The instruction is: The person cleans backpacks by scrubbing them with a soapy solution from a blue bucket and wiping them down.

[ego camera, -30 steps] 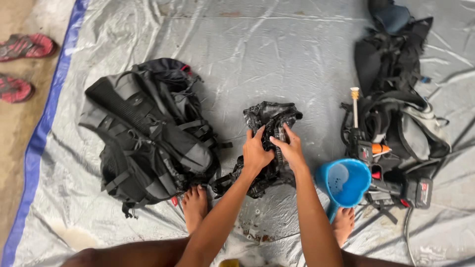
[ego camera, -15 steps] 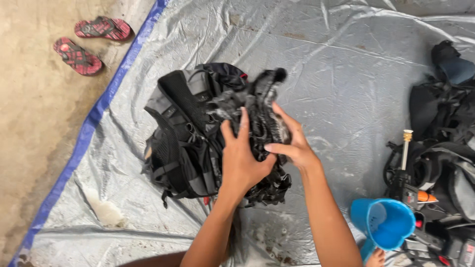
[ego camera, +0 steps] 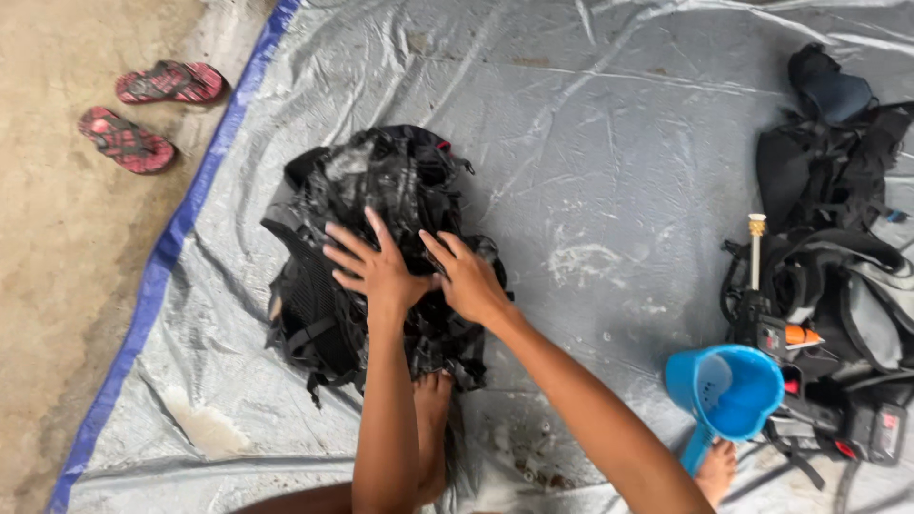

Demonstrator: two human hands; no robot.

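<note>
Both hands pressed flat on a wet black backpack [ego camera: 367, 257] at left-centre of a grey tarp [ego camera: 609, 124]. Left hand [ego camera: 376, 269] open, fingers spread, palm down on the fabric; right hand [ego camera: 466, 276] likewise open, laid just beside it — nothing gripped by either. Bare left foot [ego camera: 433, 419] tucked against the near edge of the pack; toes of the right foot [ego camera: 716, 466] beside a blue scoop [ego camera: 728, 390].

Risks, as judged:
- Slick footing. Tarp wet, puddled near the feet; a shift of weight while leaning forward likely to slide a heel.
- Loose straps trailing from the near side of the pack, close to the left foot — snag or trip hazard on standing.
- Blue scoop touching or nearly touching the right toes; easily kicked over.
- Pile of dark harness gear [ego camera: 838, 238] with a brass-tipped hose piece [ego camera: 756, 249] to the right; crowded, hard parts exposed.

Room and edges:
- Blue tarp border [ego camera: 171, 247] close on the left, bare concrete beyond, red sandals [ego camera: 152, 109] well apart.
- Open tarp ahead and between pack and gear — the best room for turning or dragging the pack.
</note>
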